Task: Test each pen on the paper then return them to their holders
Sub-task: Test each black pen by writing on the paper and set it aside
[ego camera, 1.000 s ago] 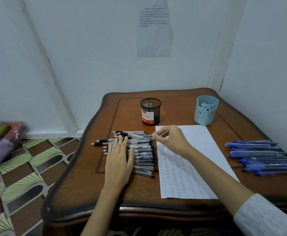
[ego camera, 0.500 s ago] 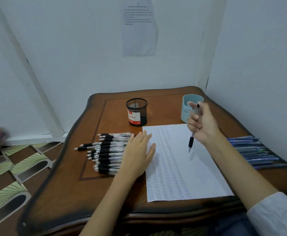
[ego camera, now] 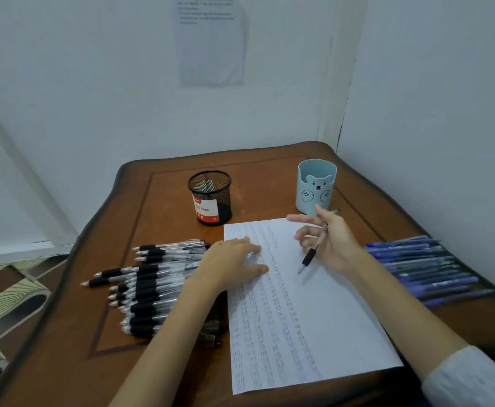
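A white sheet of paper (ego camera: 305, 312) covered with rows of scribbles lies on the brown table (ego camera: 164, 201). My right hand (ego camera: 333, 240) holds a black pen (ego camera: 311, 255) over the paper's upper part, tip pointing down and just above the sheet. My left hand (ego camera: 231, 264) rests flat on the paper's left edge, fingers spread. Several black pens (ego camera: 155, 286) lie in a row left of the paper. Several blue pens (ego camera: 422, 268) lie to its right. A black mesh holder (ego camera: 210, 198) and a light blue bear holder (ego camera: 316, 186) stand behind the paper.
White walls close in behind and to the right of the table. A printed sheet (ego camera: 209, 39) hangs on the back wall. Patterned floor tiles (ego camera: 8, 301) show to the left, beyond the table's curved edge.
My right hand picked a black pen from the left row, carried it right and now lowers it towards the paper. My left hand slid from the black pens onto the paper's edge.
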